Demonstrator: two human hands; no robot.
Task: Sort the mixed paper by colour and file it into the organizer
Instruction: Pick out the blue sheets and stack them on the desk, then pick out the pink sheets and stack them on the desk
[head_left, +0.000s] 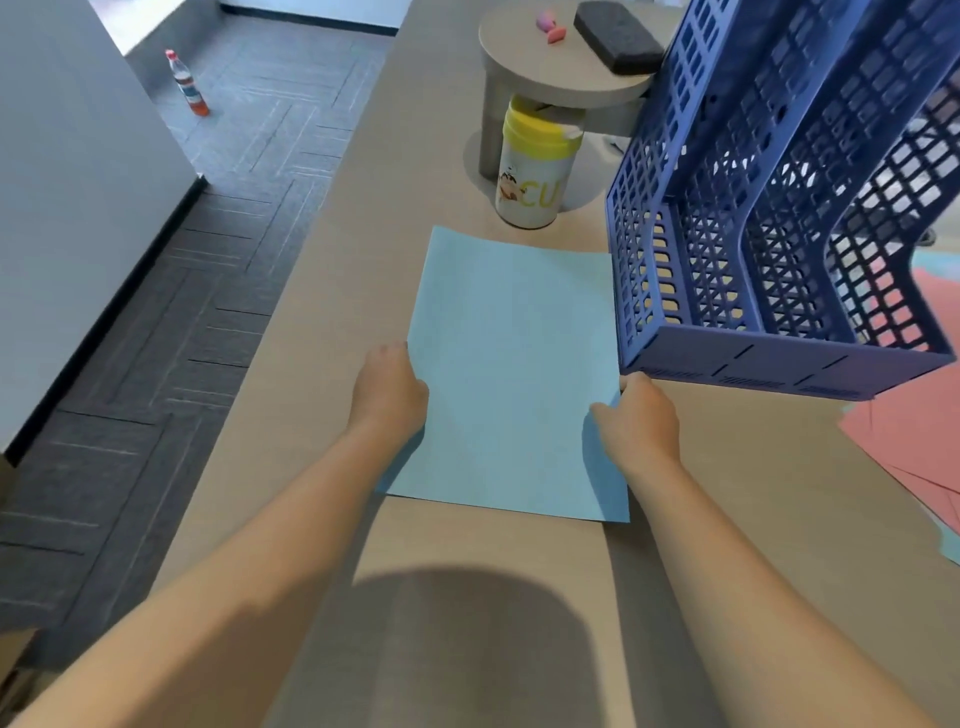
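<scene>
A stack of light blue paper (511, 364) lies flat on the beige table (727, 509), just left of the blue mesh organizer (769, 291). My left hand (390, 389) grips the stack's left edge, fingers curled under it. My right hand (638, 415) grips the right edge near the organizer's front corner. The organizer has several upright slots; yellow shows through its leftmost wall and pink through its rightmost. Pink sheets (914, 457) lie spread on the table at the right, partly behind the organizer.
A white canister with a yellow lid (535, 166) stands behind the blue paper, under a round grey stand (561, 62) holding a dark eraser block (618, 36) and pink bits. The table's left edge drops to a dark floor with a bottle (187, 83).
</scene>
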